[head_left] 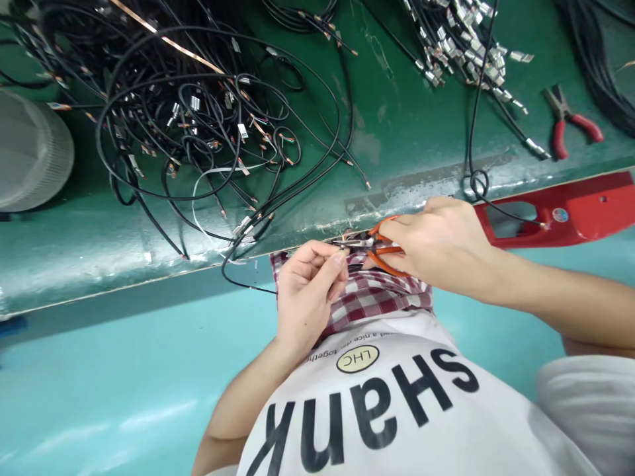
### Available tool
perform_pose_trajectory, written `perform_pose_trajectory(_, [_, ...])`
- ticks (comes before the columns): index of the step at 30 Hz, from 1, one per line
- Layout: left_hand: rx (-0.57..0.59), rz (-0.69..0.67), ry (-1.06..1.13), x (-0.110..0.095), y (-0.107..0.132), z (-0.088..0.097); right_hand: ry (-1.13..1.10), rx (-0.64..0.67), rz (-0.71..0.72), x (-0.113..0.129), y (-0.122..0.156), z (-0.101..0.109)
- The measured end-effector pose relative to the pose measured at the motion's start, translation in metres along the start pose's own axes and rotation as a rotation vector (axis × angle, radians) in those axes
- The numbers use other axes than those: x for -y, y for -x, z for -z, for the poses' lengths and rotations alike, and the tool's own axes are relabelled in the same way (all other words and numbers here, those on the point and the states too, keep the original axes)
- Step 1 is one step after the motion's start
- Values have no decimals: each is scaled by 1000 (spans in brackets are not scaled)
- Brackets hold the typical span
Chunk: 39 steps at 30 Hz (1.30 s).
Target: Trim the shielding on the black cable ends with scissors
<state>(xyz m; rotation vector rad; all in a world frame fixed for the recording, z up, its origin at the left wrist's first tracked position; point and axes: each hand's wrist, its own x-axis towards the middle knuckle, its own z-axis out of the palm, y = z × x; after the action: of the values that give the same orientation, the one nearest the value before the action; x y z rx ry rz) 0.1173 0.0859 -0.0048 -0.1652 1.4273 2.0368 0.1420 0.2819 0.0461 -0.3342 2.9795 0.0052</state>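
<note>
My right hand [436, 238] is wrapped round the orange handles of a pair of pliers [367, 243], whose jaws point left. At the jaw tips my left hand [317, 271] pinches the end of a black cable [251, 285], with a small metal piece showing at the fingers. That cable runs off to the left, up towards the table edge. Whether the jaws are closed on the metal piece cannot be made out. Both hands are just off the front edge of the green table [317, 192], above a checked cloth on my lap.
A big tangle of black cables [208, 112] lies at the table's left, beside a translucent tub [34, 152]. Cables with metal connectors [461, 39] lie at the back right. Red-handled pliers [560, 122] rest there too. A red plastic piece [580, 208] sits along the front edge.
</note>
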Motion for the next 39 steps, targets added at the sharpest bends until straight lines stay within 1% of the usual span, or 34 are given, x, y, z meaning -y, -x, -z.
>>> perform_pose_trajectory(4, [1, -6, 5, 0, -1, 0, 3, -9, -8, 0, 1, -1])
perform_pose_trajectory(9, [-3, 4, 10, 0, -1, 0, 2, 42, -3, 0, 0, -3])
perform_pose_trajectory(17, [-4, -6, 7, -1, 0, 1, -20, -10, 9, 1, 0, -5])
perform_pose_trajectory(24, [1, 20, 5, 1, 0, -1, -18, -14, 5, -2, 1, -10])
perform_pose_trajectory(26, [-1, 35, 19, 1, -2, -1, -53, -12, -5, 0, 2, -12])
perform_pose_trajectory(28, [-22, 51, 39, 1, -5, -1, -139, 30, -2, 2, 3, -13])
perform_pose_trajectory(31, [-59, 70, 49, 0, -8, 1, -391, 142, 35, 5, 6, -13])
perform_pose_trajectory(33, [-60, 71, 52, -2, -9, 1, -528, 173, 60, 4, 8, -11])
perform_pose_trajectory(35, [-57, 65, 64, -4, -7, 1, -551, 147, 88, 2, 10, -9])
perform_pose_trajectory(37, [-57, 61, 77, -6, -6, 0, -506, 94, 112, -2, 11, -9])
perform_pose_trajectory(39, [-55, 48, 90, -6, -5, -1, -484, 30, 90, -5, 10, -10])
